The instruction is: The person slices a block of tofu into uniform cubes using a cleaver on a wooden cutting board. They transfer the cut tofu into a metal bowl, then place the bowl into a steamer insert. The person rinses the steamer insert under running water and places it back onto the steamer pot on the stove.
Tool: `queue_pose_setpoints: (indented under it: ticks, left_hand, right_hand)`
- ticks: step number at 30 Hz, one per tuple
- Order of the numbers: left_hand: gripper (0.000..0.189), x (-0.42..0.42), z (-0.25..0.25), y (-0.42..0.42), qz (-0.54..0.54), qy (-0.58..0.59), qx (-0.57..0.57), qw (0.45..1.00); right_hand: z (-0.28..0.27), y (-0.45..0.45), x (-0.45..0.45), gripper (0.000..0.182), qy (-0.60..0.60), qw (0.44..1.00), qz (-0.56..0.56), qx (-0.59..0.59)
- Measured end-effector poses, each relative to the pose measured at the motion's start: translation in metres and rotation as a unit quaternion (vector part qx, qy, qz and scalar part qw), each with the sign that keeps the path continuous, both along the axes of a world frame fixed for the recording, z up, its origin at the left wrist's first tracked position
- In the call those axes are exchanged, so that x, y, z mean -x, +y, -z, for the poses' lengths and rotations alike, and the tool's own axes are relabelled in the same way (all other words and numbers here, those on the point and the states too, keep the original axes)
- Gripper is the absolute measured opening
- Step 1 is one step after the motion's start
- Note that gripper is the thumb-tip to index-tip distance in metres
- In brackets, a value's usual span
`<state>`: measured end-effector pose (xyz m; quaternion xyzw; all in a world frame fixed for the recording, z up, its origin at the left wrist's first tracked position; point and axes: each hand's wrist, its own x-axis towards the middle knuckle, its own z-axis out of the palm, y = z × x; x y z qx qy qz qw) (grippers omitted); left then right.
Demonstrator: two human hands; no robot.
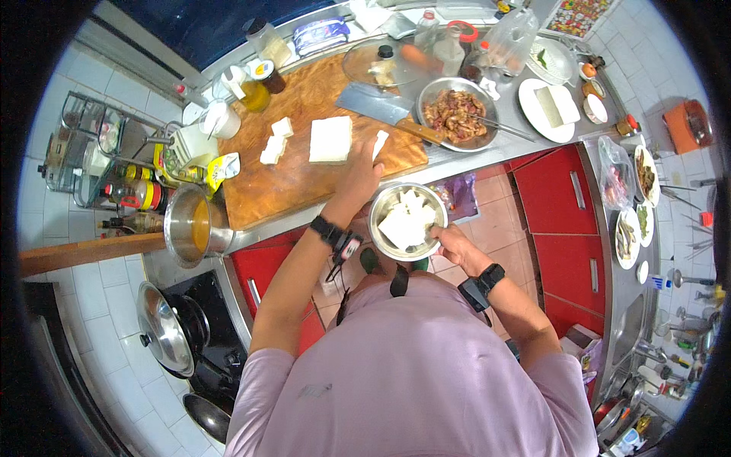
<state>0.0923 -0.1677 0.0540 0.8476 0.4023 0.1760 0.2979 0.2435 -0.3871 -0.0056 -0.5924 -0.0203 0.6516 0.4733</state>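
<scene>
My right hand (454,243) grips the rim of a metal bowl (375,220) that holds white tofu pieces (406,220), just off the counter's front edge. Over the wooden cutting board (274,200), my left hand (362,174) reaches with its fingers at a thin white tofu piece (380,143); whether it grips the piece is unclear. A larger tofu block (330,140) lies left of those fingers, and a few small tofu cubes (274,149) farther left. Behind them a cleaver (374,103) rests on the board, its wooden handle pointing right.
A metal bowl of raw marinated meat (457,114) with chopsticks stands right of the board. Beyond it is a white plate (528,117) with a tofu block. Bottles and jars line the back. At the left are a metal pot (220,228) and a lidded wok (165,328).
</scene>
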Motion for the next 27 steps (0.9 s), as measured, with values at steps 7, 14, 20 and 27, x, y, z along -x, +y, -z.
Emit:
queue_pose_setpoints:
  ticks: [7, 14, 20, 27]
  left_hand:
    - [0.058, -0.038, 0.039, 0.015, -0.077, 0.127, -0.162, 0.976]
    - [0.038, -0.055, 0.09, 0.038, -0.056, 0.23, -0.362, 0.902]
    - [0.031, -0.065, 0.091, 0.045, -0.059, 0.147, -0.303, 0.94]
    - [0.034, -0.057, 0.072, 0.056, -0.131, -0.175, 0.303, 0.928]
  right_hand:
    - [0.0, -0.026, -0.031, 0.046, 0.011, 0.999, 0.05, -0.01]
    - [0.013, -0.043, -0.05, 0.049, 0.03, 0.997, 0.064, 0.007]
    - [0.014, -0.04, -0.062, 0.049, 0.014, 0.998, 0.063, 0.02]
    - [0.018, -0.022, -0.067, 0.045, 0.005, 0.999, 0.052, 0.006]
